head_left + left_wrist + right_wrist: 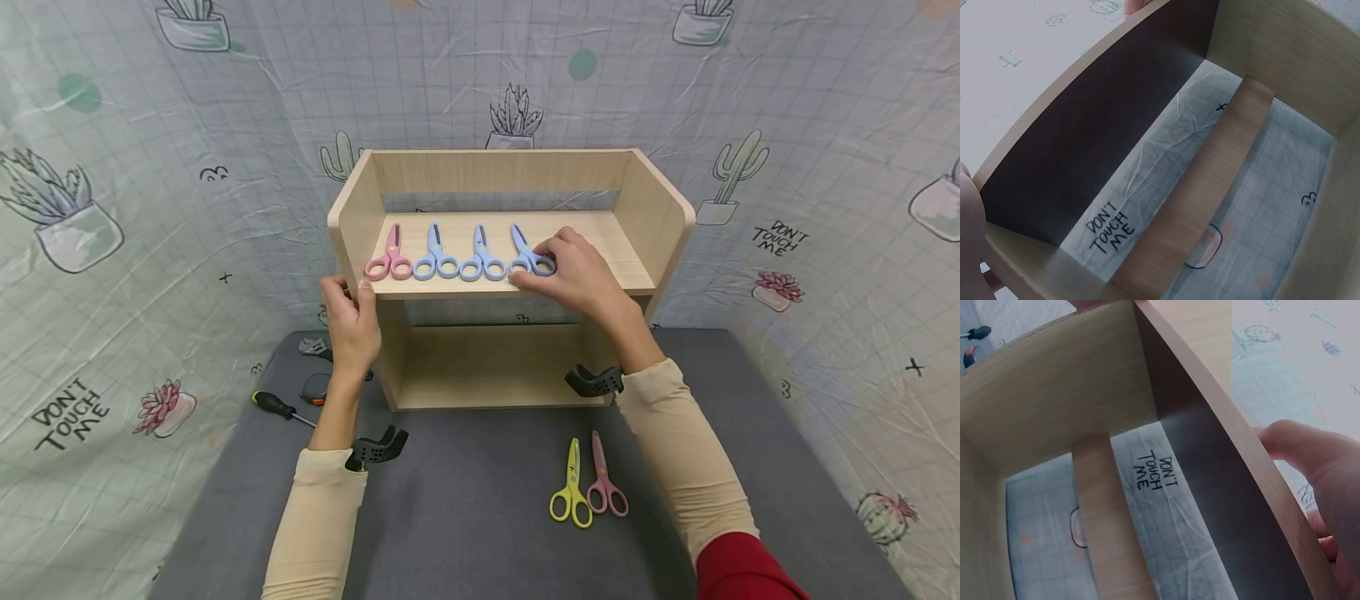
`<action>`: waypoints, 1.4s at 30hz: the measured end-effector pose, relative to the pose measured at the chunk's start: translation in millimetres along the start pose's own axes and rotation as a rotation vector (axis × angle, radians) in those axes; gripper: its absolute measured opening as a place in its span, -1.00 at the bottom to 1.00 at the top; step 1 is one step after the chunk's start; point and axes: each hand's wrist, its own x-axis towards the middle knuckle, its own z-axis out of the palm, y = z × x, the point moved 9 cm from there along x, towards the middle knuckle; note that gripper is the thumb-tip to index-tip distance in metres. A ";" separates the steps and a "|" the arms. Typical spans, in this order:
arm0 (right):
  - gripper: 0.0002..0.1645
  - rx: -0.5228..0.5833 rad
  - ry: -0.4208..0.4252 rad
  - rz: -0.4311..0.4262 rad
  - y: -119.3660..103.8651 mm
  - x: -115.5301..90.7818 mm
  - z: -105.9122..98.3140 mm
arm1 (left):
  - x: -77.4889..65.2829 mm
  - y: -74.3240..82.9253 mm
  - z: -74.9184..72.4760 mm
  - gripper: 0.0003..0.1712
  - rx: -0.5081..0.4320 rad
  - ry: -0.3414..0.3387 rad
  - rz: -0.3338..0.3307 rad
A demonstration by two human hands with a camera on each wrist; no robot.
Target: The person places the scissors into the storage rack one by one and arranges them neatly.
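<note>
A light wooden two-tier shelf [510, 286] stands upright. On its upper board, pink scissors [393, 242] lie at the left, then two pairs of blue scissors [435, 242], blades pointing to the back. My right hand [581, 271] pinches the handles of the rightmost blue scissors [519, 237], thumb at the front edge. With my left hand [354, 329] I grip the shelf's left side near that board, thumb at the front. Both wrist views look into the lower compartment; the right thumb [1291, 440] shows by the board's edge, and the scissors are hidden there.
Yellow scissors [573, 487] and another pink pair [601, 475] lie on the grey table [465, 500] in front. Left of the shelf are a screwdriver [273, 405], a tape measure [316, 388] and a wrench [313, 346]. A printed cloth [450, 75] surrounds the table.
</note>
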 end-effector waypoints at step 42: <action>-0.14 -0.098 0.225 -0.074 -11.5 -25.5 -26.6 | 0.6 -1.3 0.7 -0.57 -0.031 0.003 0.022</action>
